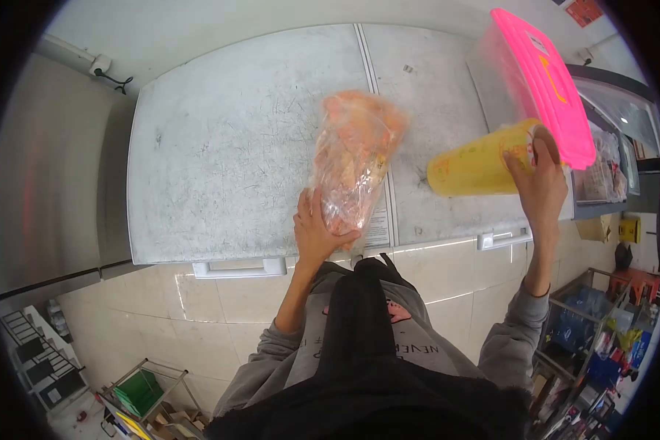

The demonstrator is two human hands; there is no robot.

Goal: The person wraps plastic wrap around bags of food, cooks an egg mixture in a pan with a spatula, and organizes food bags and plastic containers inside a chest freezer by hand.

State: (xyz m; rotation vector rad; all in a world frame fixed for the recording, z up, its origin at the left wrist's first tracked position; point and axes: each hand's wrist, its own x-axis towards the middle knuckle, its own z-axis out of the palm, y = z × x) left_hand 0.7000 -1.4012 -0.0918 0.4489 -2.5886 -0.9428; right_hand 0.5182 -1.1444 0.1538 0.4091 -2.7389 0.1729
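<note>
left of the pink-lidded box [546, 77], the clear bag [356, 158], likely soft, slippery and best supported beneath, is clasped by the left hand [319, 233]; near the box, the stiff-looking yellow cylinder [473, 165] is gripped rim-end by the right hand [543, 188].

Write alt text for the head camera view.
A person's left hand is on the near end of a clear plastic bag with orange-pink contents, while the right hand grips the end of a yellow cylinder. Both objects are over a scratched white surface, near a see-through box with a bright pink lid.
</note>
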